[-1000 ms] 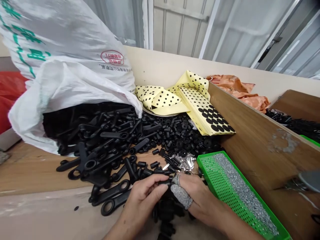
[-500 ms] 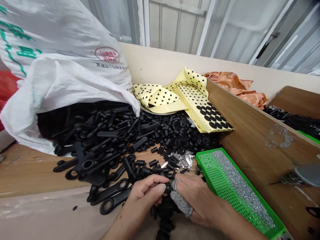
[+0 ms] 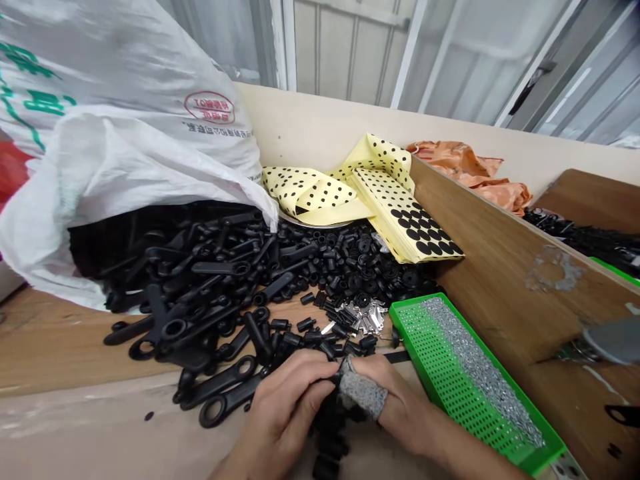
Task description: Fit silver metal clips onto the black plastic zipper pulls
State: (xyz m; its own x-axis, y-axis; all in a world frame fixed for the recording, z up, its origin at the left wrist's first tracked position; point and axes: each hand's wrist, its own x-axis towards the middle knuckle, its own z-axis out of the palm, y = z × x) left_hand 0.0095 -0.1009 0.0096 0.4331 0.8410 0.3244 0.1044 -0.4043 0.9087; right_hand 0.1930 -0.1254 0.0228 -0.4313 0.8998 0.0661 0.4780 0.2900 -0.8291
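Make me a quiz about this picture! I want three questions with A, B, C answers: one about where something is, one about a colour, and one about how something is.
1. Where is the green perforated plastic tray?
A) on the orange cloth
B) right of the person's right hand
C) under the yellow sheets

2. What colour is the knitted finger cover?
A) red
B) grey
C) yellow

3. How is the white woven plastic sack?
A) tied shut
B) open, spilling black plastic parts
C) standing empty

Answers:
1. B: the tray lies beside that hand.
2. B: the cover looks speckled grey.
3. B: the parts pour from its mouth.
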